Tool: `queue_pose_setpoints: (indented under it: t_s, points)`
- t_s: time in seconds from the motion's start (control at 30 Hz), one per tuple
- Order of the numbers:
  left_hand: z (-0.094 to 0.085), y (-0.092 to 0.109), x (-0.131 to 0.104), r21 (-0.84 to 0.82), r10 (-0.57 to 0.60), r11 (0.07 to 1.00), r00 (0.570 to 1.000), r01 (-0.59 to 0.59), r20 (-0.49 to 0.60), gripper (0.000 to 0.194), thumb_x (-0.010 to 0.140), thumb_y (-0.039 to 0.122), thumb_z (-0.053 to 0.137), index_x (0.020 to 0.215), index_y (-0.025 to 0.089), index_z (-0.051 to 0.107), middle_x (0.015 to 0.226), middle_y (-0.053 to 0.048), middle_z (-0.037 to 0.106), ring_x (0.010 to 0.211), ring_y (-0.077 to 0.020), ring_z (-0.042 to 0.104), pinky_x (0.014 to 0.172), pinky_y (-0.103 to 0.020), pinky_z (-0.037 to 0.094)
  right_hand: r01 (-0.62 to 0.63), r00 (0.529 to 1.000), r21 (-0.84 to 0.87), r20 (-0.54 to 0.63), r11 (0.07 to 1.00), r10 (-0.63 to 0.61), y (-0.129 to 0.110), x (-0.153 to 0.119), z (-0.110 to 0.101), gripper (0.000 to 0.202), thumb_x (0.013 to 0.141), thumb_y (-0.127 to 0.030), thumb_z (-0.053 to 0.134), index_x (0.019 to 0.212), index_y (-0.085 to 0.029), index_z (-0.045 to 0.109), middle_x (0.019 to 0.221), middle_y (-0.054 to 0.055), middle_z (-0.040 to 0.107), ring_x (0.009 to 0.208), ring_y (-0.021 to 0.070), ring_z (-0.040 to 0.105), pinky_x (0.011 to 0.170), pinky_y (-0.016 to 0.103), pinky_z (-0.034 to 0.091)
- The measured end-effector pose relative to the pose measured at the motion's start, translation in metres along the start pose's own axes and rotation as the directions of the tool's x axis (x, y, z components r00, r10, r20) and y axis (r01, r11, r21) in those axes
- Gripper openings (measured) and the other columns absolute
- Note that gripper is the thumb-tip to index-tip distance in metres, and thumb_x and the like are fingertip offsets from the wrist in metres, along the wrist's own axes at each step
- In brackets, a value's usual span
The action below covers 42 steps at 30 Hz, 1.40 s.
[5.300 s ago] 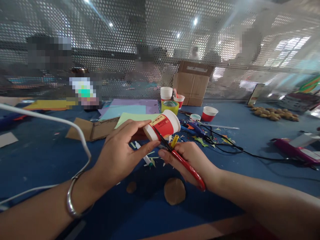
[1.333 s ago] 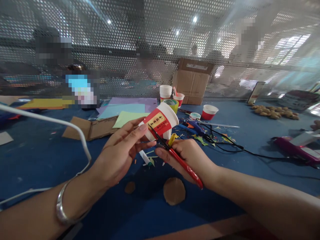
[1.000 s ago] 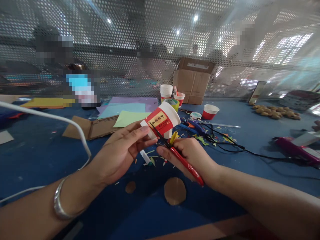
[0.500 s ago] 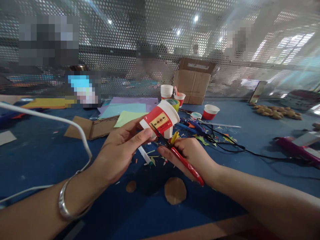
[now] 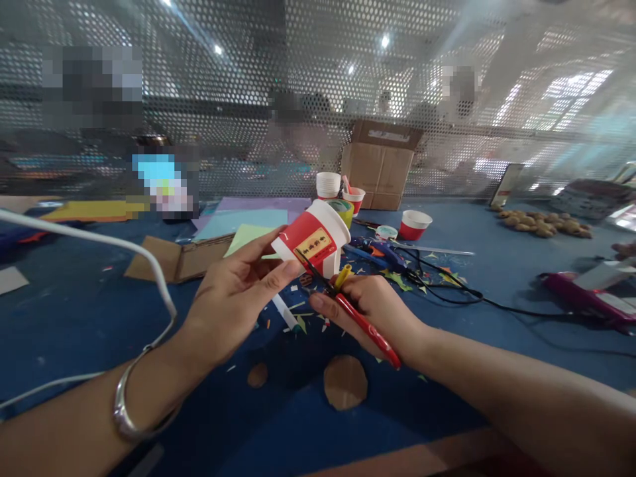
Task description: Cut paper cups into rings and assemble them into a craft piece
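Note:
My left hand grips a red and white paper cup by its base end, thumb on its side. The cup lies tilted in the air, its rim to the upper right and a beige label with dark writing facing me. My right hand is closed around red-handled scissors. One dark blade lies across the label side of the cup; the other blade is hard to make out. A short yellow piece sticks up beside my right fingers. Below the hands, a larger cardboard disc and a smaller cardboard disc lie on the table.
Paper scraps and a white marker lie behind the hands. A blue glue gun with a black cord is beyond. Farther back stand stacked paper cups and a cardboard box. A white cable arches at left; a purple glue gun is right.
The cup is turned slightly in my left hand, with the blade still against its label side. The whole view has shifted a little; both hands keep their grips.

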<state>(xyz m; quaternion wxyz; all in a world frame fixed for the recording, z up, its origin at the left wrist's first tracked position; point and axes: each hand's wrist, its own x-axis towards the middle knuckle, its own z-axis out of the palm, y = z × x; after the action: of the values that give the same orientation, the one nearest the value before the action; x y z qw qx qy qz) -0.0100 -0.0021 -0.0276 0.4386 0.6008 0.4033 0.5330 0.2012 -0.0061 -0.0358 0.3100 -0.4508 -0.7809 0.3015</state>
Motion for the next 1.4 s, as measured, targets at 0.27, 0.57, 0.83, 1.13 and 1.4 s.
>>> queue_pose_setpoints:
  t_s: [0.27, 0.57, 0.83, 1.13, 1.4]
  points:
    - [-0.002, -0.001, -0.001, -0.002, -0.023, 1.000, 1.000, 0.023, 0.018, 0.057, 0.090, 0.045, 0.081, 0.142, 0.025, 0.070, 0.123, -0.009, 0.081, 0.114, -0.0326, 0.075, 0.107, -0.049, 0.059, -0.023, 1.000, 0.008, -0.005, 1.000, 0.023, -0.007, -0.002, 0.000, 0.070, 0.090, -0.079, 0.055, 0.054, -0.022, 0.037, 0.058, -0.002, 0.039, 0.054, 0.0094, 0.031, 0.049, 0.026, 0.026]
    - [-0.002, 0.006, -0.003, 0.085, 0.079, 0.994, 0.994, -0.073, -0.076, 0.056, 0.087, 0.037, 0.085, 0.140, 0.024, 0.070, 0.118, -0.006, 0.082, 0.108, -0.0277, 0.078, 0.098, -0.038, 0.064, 0.032, 0.999, -0.022, -0.004, 0.999, -0.032, -0.006, -0.002, -0.001, 0.064, 0.096, -0.067, 0.058, 0.055, -0.021, 0.040, 0.059, -0.003, 0.039, 0.053, 0.0088, 0.033, 0.049, 0.025, 0.026]
    - [0.000, 0.004, 0.000, 0.049, 0.003, 0.999, 0.997, 0.001, -0.073, 0.056, 0.086, 0.039, 0.086, 0.138, 0.023, 0.071, 0.117, -0.007, 0.083, 0.108, -0.0277, 0.077, 0.100, -0.039, 0.063, 0.104, 0.995, 0.029, 0.004, 0.994, -0.104, 0.000, 0.000, 0.000, 0.057, 0.100, -0.051, 0.060, 0.056, -0.020, 0.041, 0.061, -0.003, 0.043, 0.053, 0.0078, 0.036, 0.050, 0.024, 0.028]
    - [0.007, -0.001, -0.004, -0.118, -0.136, 0.982, 0.986, 0.147, 0.094, 0.038, 0.092, 0.041, 0.081, 0.126, 0.023, 0.079, 0.126, -0.008, 0.081, 0.124, -0.0303, 0.071, 0.111, -0.042, 0.055, 0.051, 0.998, 0.069, 0.030, 0.996, -0.053, 0.002, -0.001, 0.000, 0.061, 0.097, -0.061, 0.063, 0.056, -0.020, 0.042, 0.059, -0.005, 0.039, 0.053, 0.0075, 0.031, 0.047, 0.022, 0.026]
    - [0.004, 0.001, -0.005, -0.105, -0.146, 0.982, 0.984, 0.157, 0.106, 0.047, 0.092, 0.040, 0.081, 0.136, 0.026, 0.074, 0.130, -0.008, 0.079, 0.124, -0.0293, 0.071, 0.114, -0.042, 0.053, 0.027, 1.000, 0.024, 0.015, 0.999, -0.027, -0.004, 0.000, 0.000, 0.065, 0.096, -0.068, 0.058, 0.055, -0.021, 0.041, 0.059, -0.003, 0.041, 0.053, 0.0084, 0.033, 0.049, 0.024, 0.027]
